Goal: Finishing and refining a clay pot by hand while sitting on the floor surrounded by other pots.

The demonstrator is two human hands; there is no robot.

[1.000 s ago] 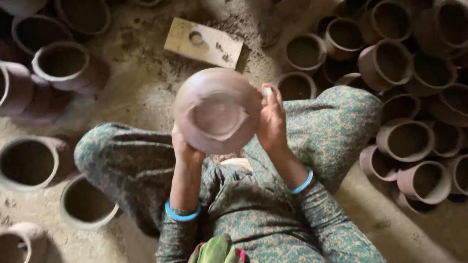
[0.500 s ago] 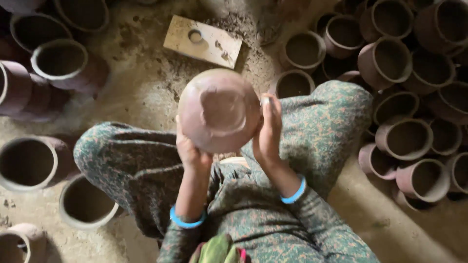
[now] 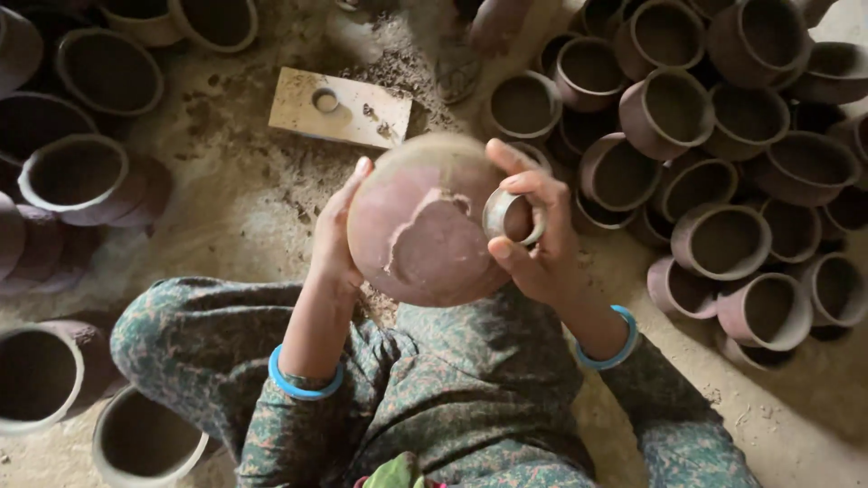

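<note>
I hold a round brown clay pot (image 3: 425, 230) above my lap, its rounded bottom turned toward me, with a darker scraped patch across it. My left hand (image 3: 336, 237) cups the pot's left side, fingers up along its edge. My right hand (image 3: 533, 237) presses against the right side of the pot and grips a small metal ring-shaped tool (image 3: 508, 215) between thumb and fingers. Both wrists wear blue bangles. My knees in green patterned cloth lie below.
Many unfired clay pots (image 3: 723, 163) crowd the ground at right and top right. More pots (image 3: 77, 176) lie at left, two open ones (image 3: 36, 375) by my left knee. A flat wooden block (image 3: 339, 108) with a small ring on it rests on the dirt ahead.
The pot has been turned so its rounded bottom faces me instead of its mouth. My right hand moved from the rim round to the right side, the ring tool now showing.
</note>
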